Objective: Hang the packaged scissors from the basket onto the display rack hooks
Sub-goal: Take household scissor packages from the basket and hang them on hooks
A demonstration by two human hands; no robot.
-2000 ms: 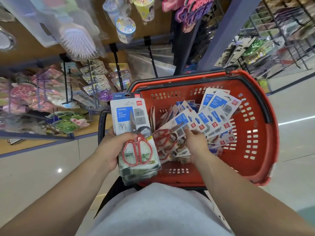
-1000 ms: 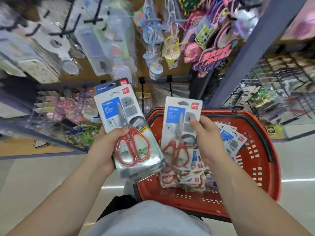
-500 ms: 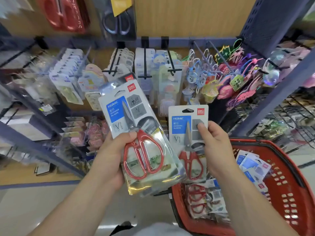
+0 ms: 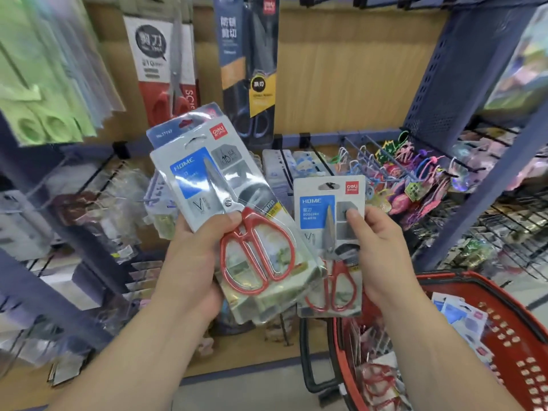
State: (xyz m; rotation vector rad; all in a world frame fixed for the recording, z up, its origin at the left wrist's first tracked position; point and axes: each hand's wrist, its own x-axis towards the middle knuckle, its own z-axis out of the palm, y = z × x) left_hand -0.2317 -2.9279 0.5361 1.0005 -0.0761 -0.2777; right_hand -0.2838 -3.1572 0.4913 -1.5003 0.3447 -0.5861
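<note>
At the rack (image 4: 370,134): left grip (image 4: 192,262) curled round a scissor stack (image 4: 204,179); right grip (image 4: 382,250) pinching single pack (image 4: 314,209).
Next: level its hang slot (image 4: 329,185), thread squarely, avoid tearing.

Scissors (image 4: 257,253) handles red; packaging card (image 4: 327,203) grey with blue label; basket (image 4: 510,318) red.

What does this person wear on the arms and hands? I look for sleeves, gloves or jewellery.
The left grip and the right grip are bare hands: no gloves, and no ring on the fingers that show. The left forearm and the right forearm are bare as well, with no sleeve, watch or bracelet in view.
</note>
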